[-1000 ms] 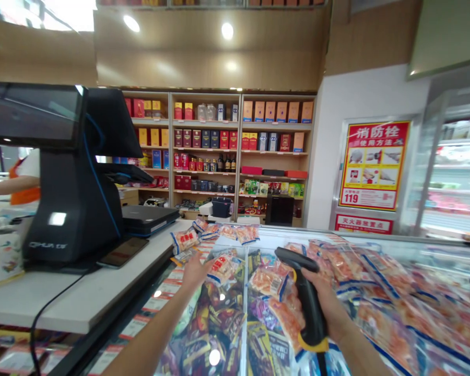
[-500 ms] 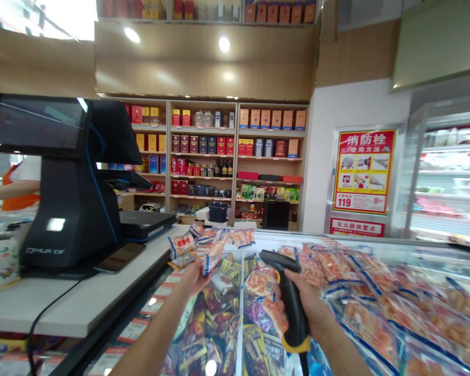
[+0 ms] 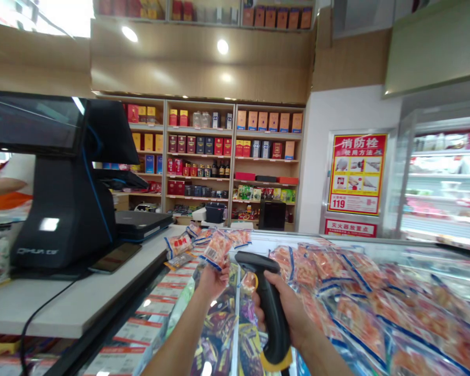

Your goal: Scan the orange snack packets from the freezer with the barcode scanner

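My left hand (image 3: pixel 213 279) grips a clear snack packet (image 3: pixel 216 249) with orange contents and a blue edge, held up over the glass-topped case. Wrapped in my right hand (image 3: pixel 285 308) is a black barcode scanner (image 3: pixel 272 308) with yellow trim, its head pointing left toward the packet. To the left of the held packet, similar packets (image 3: pixel 179 243) lie in a small pile. A larger heap of the same packets (image 3: pixel 356 318) spreads over the glass on the right.
A black cash register (image 3: pixel 68 209) stands on the white counter (image 3: pixel 58 303) at left, with a phone (image 3: pixel 115 258) beside it. Behind it, part of a person in orange (image 3: pixel 10 185) shows. Stocked shelves (image 3: pixel 199 133) line the back wall. Colourful packages (image 3: pixel 215 334) lie under the glass.
My left hand has turned the packet so its broad side shows more and shifted it slightly right. The scanner has moved left, closer to the packet. The whole view has shifted slightly.
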Demonstrator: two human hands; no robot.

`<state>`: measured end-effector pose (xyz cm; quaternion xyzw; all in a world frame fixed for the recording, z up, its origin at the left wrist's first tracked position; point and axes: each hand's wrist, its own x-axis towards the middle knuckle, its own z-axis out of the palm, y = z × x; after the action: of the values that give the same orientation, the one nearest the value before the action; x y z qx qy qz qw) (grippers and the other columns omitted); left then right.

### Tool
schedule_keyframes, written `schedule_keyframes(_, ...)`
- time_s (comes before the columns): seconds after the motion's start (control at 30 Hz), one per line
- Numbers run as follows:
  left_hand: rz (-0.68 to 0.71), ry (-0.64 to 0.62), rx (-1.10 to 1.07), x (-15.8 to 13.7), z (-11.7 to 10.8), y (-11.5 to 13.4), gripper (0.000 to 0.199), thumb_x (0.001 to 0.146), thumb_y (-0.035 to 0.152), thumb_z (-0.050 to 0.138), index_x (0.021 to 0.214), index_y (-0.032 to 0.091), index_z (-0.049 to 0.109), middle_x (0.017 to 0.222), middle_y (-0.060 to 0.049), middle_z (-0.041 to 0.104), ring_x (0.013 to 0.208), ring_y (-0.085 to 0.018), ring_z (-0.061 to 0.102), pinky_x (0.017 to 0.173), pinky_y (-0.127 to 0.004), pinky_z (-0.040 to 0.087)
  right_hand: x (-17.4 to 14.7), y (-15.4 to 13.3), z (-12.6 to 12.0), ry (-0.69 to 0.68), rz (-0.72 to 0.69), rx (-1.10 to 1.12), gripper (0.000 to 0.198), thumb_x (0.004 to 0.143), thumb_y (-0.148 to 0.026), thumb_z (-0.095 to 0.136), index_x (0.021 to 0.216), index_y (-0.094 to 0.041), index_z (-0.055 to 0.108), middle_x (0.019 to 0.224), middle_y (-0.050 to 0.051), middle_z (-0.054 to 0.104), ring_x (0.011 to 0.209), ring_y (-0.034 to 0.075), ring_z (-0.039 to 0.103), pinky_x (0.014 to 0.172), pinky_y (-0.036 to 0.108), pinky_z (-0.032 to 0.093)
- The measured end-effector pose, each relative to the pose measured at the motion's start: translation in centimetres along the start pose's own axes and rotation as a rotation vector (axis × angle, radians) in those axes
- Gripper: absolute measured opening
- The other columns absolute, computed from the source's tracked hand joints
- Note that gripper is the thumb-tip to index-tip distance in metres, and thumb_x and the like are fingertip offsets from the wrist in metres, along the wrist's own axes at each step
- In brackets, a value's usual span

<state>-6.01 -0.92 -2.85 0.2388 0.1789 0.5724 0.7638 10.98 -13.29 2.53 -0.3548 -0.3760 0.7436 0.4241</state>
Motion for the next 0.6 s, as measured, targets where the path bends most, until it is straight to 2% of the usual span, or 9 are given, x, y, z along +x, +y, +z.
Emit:
schedule_keyframes(0.13,0.002,0.044,0.018,0.4,-0.1,-0.4,0.021,0.078,0.028,0.042,0.090,0.013,0.050,0.075,0.000,0.054,0.054,-0.006,0.050,0.046,-0.020,0.042,-0.2,-0.3,-0.3,-0.013,-0.006,0.000,0.044,0.068,-0.053,0.039,0.060,-0.012,0.053,0.039,0.000,0.050,0.033,0.007,0.044,0.033,0.017,0.034)
schedule_keyframes(0.27,0.014,0.121,0.122,0.8,0.4,-0.8,0.025,0.078,0.029,0.043,0.097,0.014,0.049,0.089,-0.003,0.055,0.069,-0.011,0.054,0.058,-0.028,0.046,-0.7,-1.3,-1.3,-0.015,-0.113,0.067,0.038,0.068,-0.049,0.043,0.063,-0.013,0.052,0.045,0.000,0.053,0.036,0.007,0.046,0.034,0.018,0.036)
schedule_keyframes(0.43,0.057,0.245,0.353,1.6,1.6,-1.9,0.028,0.078,0.030,0.043,0.100,0.014,0.048,0.094,-0.005,0.054,0.076,-0.013,0.054,0.064,-0.031,0.046,-1.8,-4.1,-3.7,0.152,-0.184,0.007,0.034,0.069,-0.046,0.043,0.068,-0.013,0.052,0.042,-0.001,0.051,0.032,0.009,0.045,0.031,0.021,0.037)
schedule_keyframes(0.6,0.126,0.358,0.678,2.9,2.8,-4.0,0.030,0.078,0.032,0.042,0.101,0.015,0.047,0.097,-0.005,0.054,0.079,-0.014,0.054,0.067,-0.033,0.045,-2.3,-6.6,-8.5,0.328,-0.419,0.043,0.023,0.067,-0.039,0.049,0.069,-0.015,0.051,0.048,-0.001,0.055,0.037,0.009,0.049,0.034,0.020,0.039)
